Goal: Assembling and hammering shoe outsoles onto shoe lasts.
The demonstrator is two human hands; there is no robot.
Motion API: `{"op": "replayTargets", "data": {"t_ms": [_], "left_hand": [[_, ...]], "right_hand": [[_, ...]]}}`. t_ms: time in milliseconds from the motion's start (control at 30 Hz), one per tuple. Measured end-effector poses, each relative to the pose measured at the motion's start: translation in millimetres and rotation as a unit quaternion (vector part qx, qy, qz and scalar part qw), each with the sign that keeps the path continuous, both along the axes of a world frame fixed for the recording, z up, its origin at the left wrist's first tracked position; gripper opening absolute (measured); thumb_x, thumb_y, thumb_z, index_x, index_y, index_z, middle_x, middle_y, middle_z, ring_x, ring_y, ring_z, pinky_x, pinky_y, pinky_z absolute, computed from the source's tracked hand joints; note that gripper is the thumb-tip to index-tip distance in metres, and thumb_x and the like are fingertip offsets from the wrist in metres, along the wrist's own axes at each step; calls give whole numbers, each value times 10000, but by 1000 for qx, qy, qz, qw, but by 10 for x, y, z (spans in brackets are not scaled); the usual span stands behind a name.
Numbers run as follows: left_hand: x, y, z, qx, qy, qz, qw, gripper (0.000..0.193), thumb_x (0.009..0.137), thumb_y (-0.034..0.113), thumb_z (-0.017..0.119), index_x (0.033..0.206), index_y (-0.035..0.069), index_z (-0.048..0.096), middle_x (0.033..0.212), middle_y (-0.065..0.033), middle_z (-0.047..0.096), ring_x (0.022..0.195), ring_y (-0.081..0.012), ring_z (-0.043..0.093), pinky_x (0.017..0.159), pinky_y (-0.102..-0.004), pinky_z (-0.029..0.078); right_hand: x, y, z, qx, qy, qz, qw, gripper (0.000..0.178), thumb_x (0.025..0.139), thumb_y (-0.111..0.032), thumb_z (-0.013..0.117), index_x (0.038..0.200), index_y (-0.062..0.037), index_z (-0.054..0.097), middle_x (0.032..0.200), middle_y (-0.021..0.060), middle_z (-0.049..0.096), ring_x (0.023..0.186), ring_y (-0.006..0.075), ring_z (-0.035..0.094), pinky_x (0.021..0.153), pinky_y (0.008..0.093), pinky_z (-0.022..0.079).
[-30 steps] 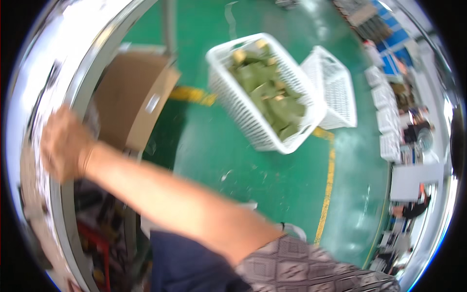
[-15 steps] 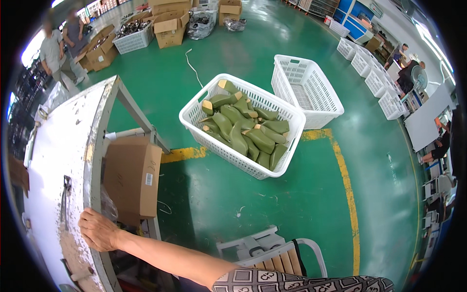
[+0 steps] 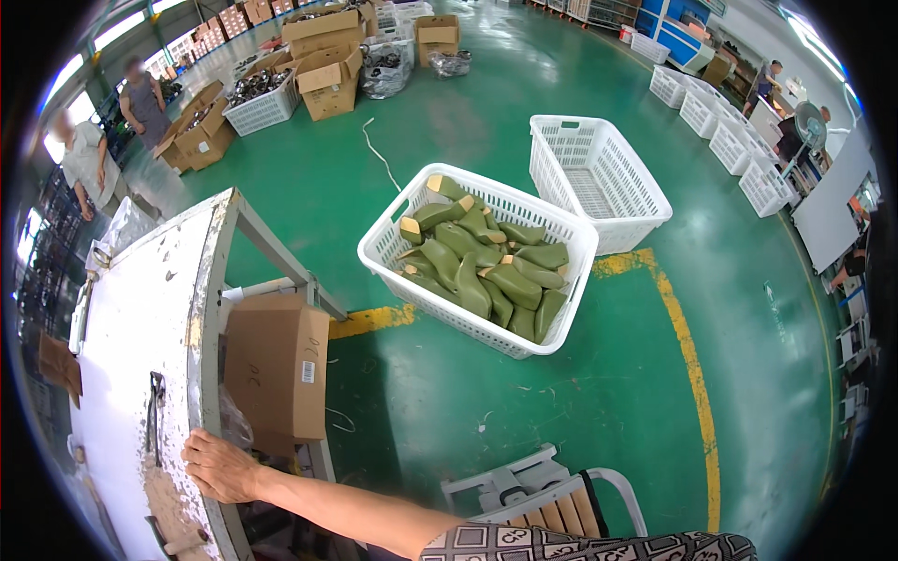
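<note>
My right hand [image 3: 223, 467] reaches across to the left, its fingers curled over the edge of a worn workbench [image 3: 131, 309] with a scuffed white top. Just left of it on the bench lies a pair of dark long-handled pincers [image 3: 154, 416]. Another handled tool [image 3: 173, 544] lies nearer, partly cut off by the dark rim. No part of my left hand shows. Ahead on the floor, out of reach of the hand, stands a white plastic crate [image 3: 426, 280] holding many green shoe lasts [image 3: 458, 240] with tan ends.
An empty white crate [image 3: 599, 224] touches the filled one. Below the bench stands a cardboard box [image 3: 271, 374]. A chair with wooden slats [image 3: 552, 510] is close in front of me. Yellow lines [image 3: 687, 360] mark the green floor. Two people [image 3: 94, 154] stand at the far left.
My view has shifted, so bench, crates and chair sit slightly lower and further right. My right hand keeps its hold on the bench edge. The people at the far left have shifted.
</note>
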State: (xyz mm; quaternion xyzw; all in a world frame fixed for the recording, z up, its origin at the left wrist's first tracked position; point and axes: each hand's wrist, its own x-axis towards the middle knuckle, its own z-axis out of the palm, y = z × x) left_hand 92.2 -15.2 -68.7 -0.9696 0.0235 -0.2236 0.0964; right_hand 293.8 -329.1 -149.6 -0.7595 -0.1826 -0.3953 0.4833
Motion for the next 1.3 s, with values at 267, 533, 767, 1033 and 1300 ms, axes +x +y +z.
{"op": "replayTargets", "data": {"t_ms": [267,533,767,1033,1300], "left_hand": [[26,-12,-25,-30,57,33,997,350,954,310,526,1084,25,683,1081,-213,647,1003,-352,607,910,-374,485],[-59,416,-203,-61,-8,-58,996,280,945,194,547,1088,-34,627,973,-200,656,859,-316,621,792,-406,497],[138,-44,-193,-139,-48,-83,986,123,795,4,631,908,53,630,902,-120,626,931,-332,553,870,-434,432],[265,59,187,-178,-119,-109,971,267,733,25,670,990,74,615,923,-106,620,921,-327,572,818,-417,460],[2396,620,849,-245,15,92,965,535,900,306,556,1345,34,434,1081,-174,652,815,-318,659,764,-384,510]], "right_hand": [[15,-78,-52,6,-34,-33,999,201,830,-155,527,794,18,624,1011,125,548,1090,270,466,1088,417,278],[1,75,49,-86,-51,-60,993,173,706,-187,563,750,-30,620,870,146,614,887,312,570,895,447,449],[-87,-253,13,-122,-40,-72,989,158,828,-139,528,893,-90,663,1011,71,634,1004,274,569,939,437,396],[-134,-90,138,-156,-25,-60,986,184,829,-101,518,942,-62,659,1056,94,624,1061,287,547,1001,465,352],[-164,-147,141,-177,7,-73,981,242,880,-151,438,944,-46,646,1057,121,607,1062,300,532,1022,468,312]]}}
